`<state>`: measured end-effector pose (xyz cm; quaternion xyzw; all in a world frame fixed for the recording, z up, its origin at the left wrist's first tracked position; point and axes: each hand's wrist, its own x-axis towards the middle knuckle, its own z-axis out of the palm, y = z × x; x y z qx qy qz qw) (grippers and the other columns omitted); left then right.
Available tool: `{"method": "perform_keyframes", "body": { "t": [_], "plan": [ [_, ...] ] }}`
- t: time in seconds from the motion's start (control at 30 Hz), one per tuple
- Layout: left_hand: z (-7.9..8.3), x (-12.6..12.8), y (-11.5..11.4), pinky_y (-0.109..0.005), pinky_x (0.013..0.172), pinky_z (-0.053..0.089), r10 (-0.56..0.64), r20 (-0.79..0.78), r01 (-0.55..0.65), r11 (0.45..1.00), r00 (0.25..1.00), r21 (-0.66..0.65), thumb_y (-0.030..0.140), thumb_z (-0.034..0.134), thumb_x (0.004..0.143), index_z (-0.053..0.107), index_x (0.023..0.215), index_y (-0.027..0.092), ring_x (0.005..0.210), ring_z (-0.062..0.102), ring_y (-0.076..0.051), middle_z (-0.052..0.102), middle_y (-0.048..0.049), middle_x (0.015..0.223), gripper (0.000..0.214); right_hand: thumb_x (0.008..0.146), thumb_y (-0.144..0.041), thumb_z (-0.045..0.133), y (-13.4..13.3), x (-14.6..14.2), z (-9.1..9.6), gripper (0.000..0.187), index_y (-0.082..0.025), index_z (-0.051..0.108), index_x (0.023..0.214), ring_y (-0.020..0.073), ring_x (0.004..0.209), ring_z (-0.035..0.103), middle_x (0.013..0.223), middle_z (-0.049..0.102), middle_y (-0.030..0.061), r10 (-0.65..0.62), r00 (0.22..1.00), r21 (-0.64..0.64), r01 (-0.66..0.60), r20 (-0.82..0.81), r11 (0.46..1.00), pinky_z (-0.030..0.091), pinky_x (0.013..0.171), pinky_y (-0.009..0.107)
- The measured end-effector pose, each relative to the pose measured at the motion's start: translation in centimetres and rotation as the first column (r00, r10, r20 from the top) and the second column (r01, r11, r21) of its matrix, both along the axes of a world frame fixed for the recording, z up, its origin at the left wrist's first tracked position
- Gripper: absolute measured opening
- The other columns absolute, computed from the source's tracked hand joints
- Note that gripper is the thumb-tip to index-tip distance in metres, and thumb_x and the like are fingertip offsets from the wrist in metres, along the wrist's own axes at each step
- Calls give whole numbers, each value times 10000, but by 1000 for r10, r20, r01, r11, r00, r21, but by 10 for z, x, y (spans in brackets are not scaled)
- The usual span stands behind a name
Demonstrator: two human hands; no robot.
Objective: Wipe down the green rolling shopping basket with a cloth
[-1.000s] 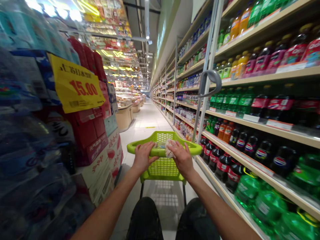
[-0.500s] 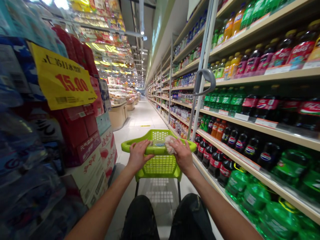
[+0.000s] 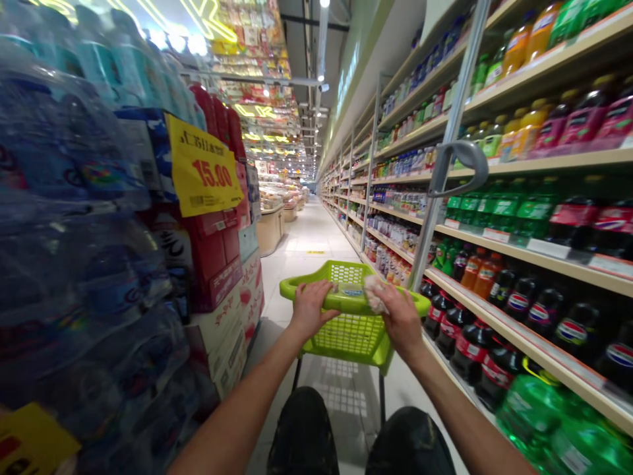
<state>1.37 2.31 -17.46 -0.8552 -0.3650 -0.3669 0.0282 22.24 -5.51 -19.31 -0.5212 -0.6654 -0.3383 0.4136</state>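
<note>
A lime-green shopping cart point(image 3: 346, 333) stands before my knees, its mesh basket facing me and its dark legs on the tiles. My left hand point(image 3: 311, 309) grips the left part of its handle, fingers over the top and thumb underneath. On the right part of the handle, my right hand point(image 3: 401, 323) is closed on a crumpled whitish cloth point(image 3: 376, 294), pressed against the green plastic. A small label point(image 3: 353, 292) shows on the handle between my hands.
Drink shelves point(image 3: 544, 260) line the right side. A grey loop handle point(image 3: 457, 168) sticks out beside a shelf post. Close on my left rise stacked drink boxes point(image 3: 215, 251) and wrapped bottles point(image 3: 106, 264), with a yellow price sign point(image 3: 205, 168). The tiled aisle point(image 3: 306, 227) runs ahead.
My view has swung left, so the cart, hands and shelves appear farther right. More of the wrapped bottles shows at left. Both hands keep their hold.
</note>
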Motion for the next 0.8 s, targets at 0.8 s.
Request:
{"method": "perform_keyframes", "body": {
  "t": [0.8],
  "plan": [
    [17,29,9,-552,1053,227,27,86,-17,993,996,-114,314,606,751,394,1282,229,1259,345,-287,400,-95,1366,578,828,-172,435,68,28,4,307,-184,583,1096,221,869,593,1052,650,81,-137,987,-18,136,-83,991,424,786,342]
  ]
}}
